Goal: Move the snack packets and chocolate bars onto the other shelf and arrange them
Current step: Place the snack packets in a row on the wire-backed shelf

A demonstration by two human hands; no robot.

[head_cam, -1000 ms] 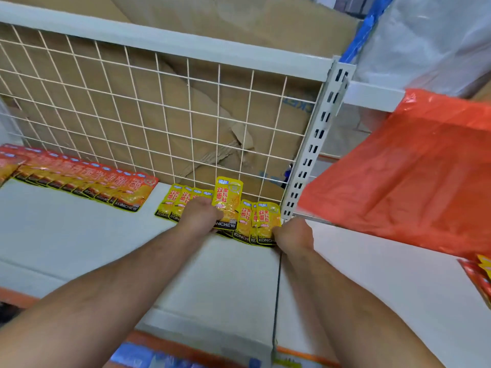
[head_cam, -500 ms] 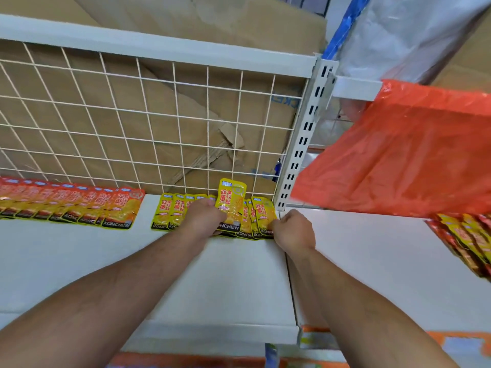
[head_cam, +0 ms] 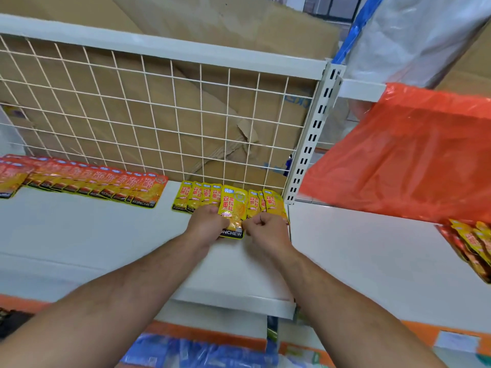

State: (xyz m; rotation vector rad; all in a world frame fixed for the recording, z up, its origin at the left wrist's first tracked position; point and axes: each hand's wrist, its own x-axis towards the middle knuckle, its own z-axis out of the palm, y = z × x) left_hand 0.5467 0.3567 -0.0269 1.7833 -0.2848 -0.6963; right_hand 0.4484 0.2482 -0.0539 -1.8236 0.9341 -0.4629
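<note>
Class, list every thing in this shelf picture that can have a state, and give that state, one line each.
left hand: grips the front yellow packet's lower left.
right hand: fingers curled at that packet's right edge; hold unclear.
front yellow packet: lies forward, over its row.
yellow row: overlapped, lying flat.
red row: overlapped, lying flat.
right-hand pile: loose, unarranged.

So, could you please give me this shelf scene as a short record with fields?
Shelf: white metal shelf, wire-grid back
Left hand: grips front yellow foil snack packet
Right hand: curled at that packet's right edge; grip unclear
Back row: yellow foil snack packets, overlapping
Far left: row of red-orange snack packets
Right: orange plastic bag
</note>
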